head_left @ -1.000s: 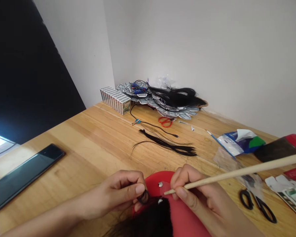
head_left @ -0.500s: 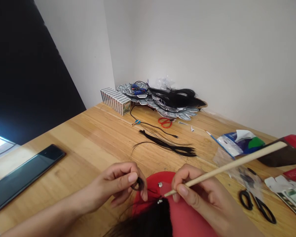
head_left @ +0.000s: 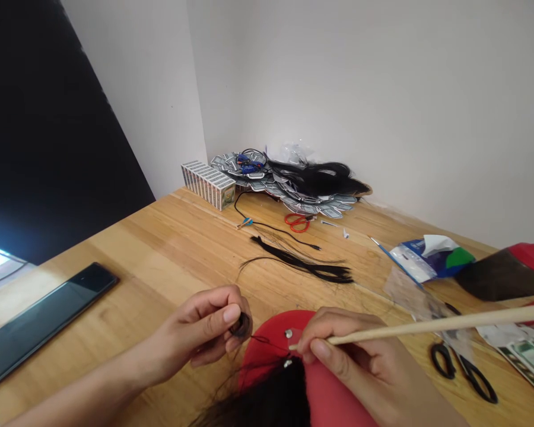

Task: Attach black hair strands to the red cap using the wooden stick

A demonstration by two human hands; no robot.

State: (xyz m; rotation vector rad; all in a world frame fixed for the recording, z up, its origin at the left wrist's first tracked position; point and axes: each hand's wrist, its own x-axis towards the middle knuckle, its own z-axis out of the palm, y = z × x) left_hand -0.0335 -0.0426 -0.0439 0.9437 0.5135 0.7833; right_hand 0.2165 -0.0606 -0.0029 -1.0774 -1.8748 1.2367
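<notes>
My left hand (head_left: 216,326) is closed on a small bent loop of dark hair (head_left: 245,325), pinched between thumb and fingers. A few thin strands run from it towards the right. In my right hand (head_left: 356,356) is a pale wooden stick (head_left: 431,323), held like a pen, its thin end near the strands. What that tip touches is too small to tell. Below both hands lies a red rounded form (head_left: 260,338) with a thick bunch of black hair (head_left: 273,394) over its front. Two silver pinheads, an upper one (head_left: 288,334) and a lower one (head_left: 287,363), show on the form.
A phone (head_left: 48,323) lies at left. Behind are loose black hair (head_left: 302,261), a cable (head_left: 280,225), red-handled scissors (head_left: 297,223) and a box stack (head_left: 209,185). Black-handled scissors (head_left: 465,370), a blue package (head_left: 431,255) and a plastic bag (head_left: 413,296) lie at right.
The stick's far end has swung down and right, so it lies flatter. My right hand has turned and shifted slightly left. My left hand has drawn a little left, away from the red form.
</notes>
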